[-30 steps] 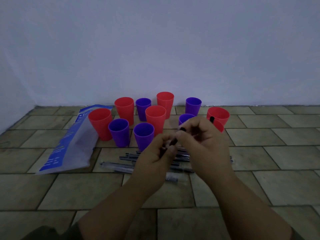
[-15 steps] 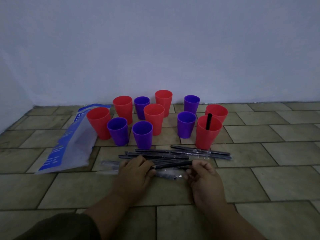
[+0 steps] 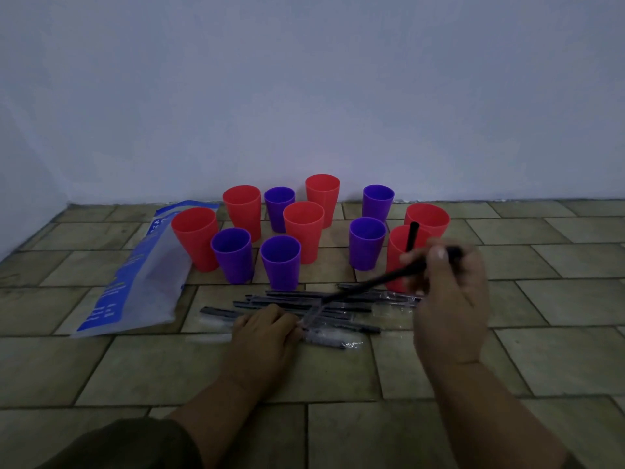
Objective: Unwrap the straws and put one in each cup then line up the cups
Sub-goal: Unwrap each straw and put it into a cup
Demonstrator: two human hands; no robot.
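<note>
Several red and purple cups stand on the tiled floor near the wall. One red cup (image 3: 395, 262) at the front right holds a black straw (image 3: 412, 235). A pile of wrapped black straws (image 3: 304, 304) lies in front of the cups. My right hand (image 3: 449, 292) is raised beside that red cup, gripping a black straw (image 3: 375, 281) that slants down to the left. My left hand (image 3: 263, 336) rests on the floor, pinching the clear wrapper (image 3: 313, 318) at the straw's lower end.
A blue and white plastic bag (image 3: 135, 282) lies flat to the left of the cups. The pale wall rises right behind the cups. A purple cup (image 3: 367, 243) stands just left of the red cup with the straw.
My right hand has lifted up and to the right with the straw, drawing it out of the wrapper. My left hand stays low on the floor with the wrapper.
</note>
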